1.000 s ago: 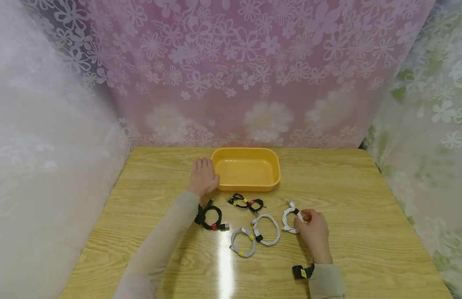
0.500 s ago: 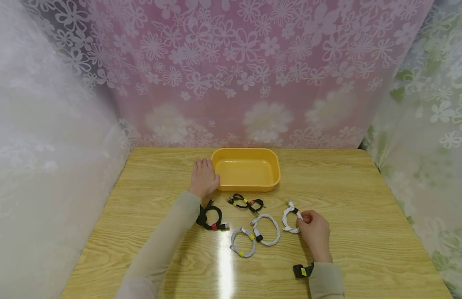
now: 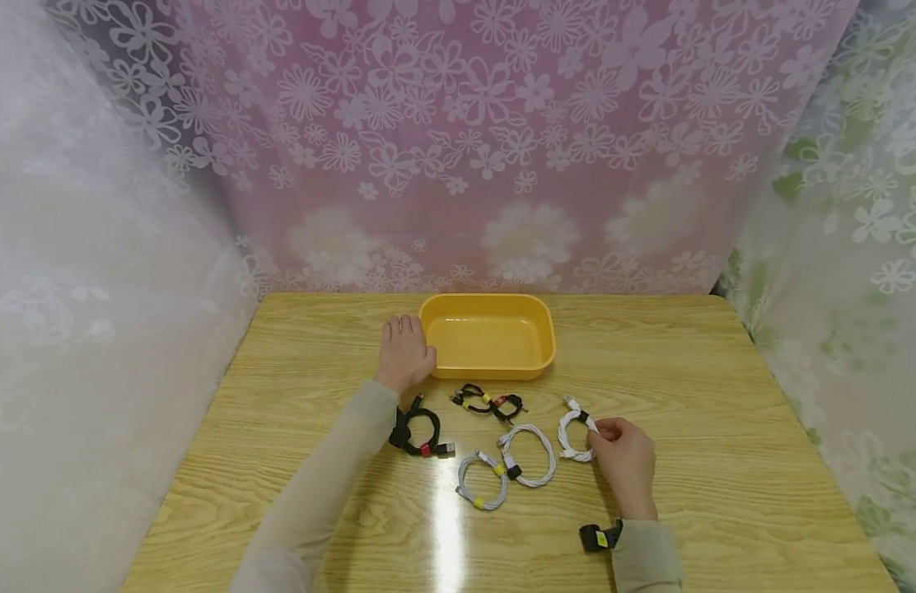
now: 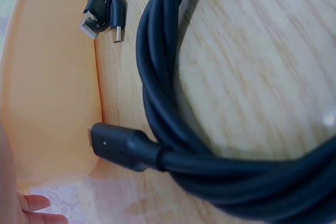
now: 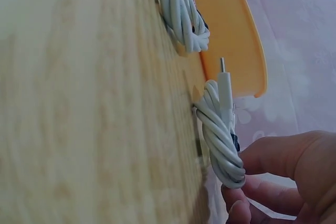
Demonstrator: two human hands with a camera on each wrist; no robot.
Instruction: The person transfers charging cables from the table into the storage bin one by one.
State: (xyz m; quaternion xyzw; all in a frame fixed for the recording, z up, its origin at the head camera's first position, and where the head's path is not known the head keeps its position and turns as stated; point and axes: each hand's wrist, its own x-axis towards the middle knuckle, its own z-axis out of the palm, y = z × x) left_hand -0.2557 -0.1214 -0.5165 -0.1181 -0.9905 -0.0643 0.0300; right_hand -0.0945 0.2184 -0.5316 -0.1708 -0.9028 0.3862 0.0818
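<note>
My right hand [image 3: 625, 463] pinches the right side of a coiled white charging cable [image 3: 563, 433] between thumb and fingers. In the right wrist view, that coil [image 5: 219, 140] stands tilted up off the wooden table, its metal plug pointing upward. Against the left end of a yellow plastic tub [image 3: 495, 372] rests my left hand [image 3: 403, 352], fingers extended and thumb at the near corner. Below that wrist lies a coiled black cable [image 3: 437, 428] with a red tie; it fills much of the left wrist view, where only a few fingertips [image 4: 39, 203] show.
Just in front of the tub lies a small black cable bundle [image 3: 473, 395] with yellow and red ties. Two more coils, a white one with a black tie [image 3: 553, 461] and a pale one with yellow ties [image 3: 464, 478], lie nearer. Floral curtains [image 3: 458, 148] surround the wooden table [image 3: 725, 428].
My right thumb and fingers have closed onto the white cable's edge. The coil has shifted very slightly left. My left hand has stayed at the tub.
</note>
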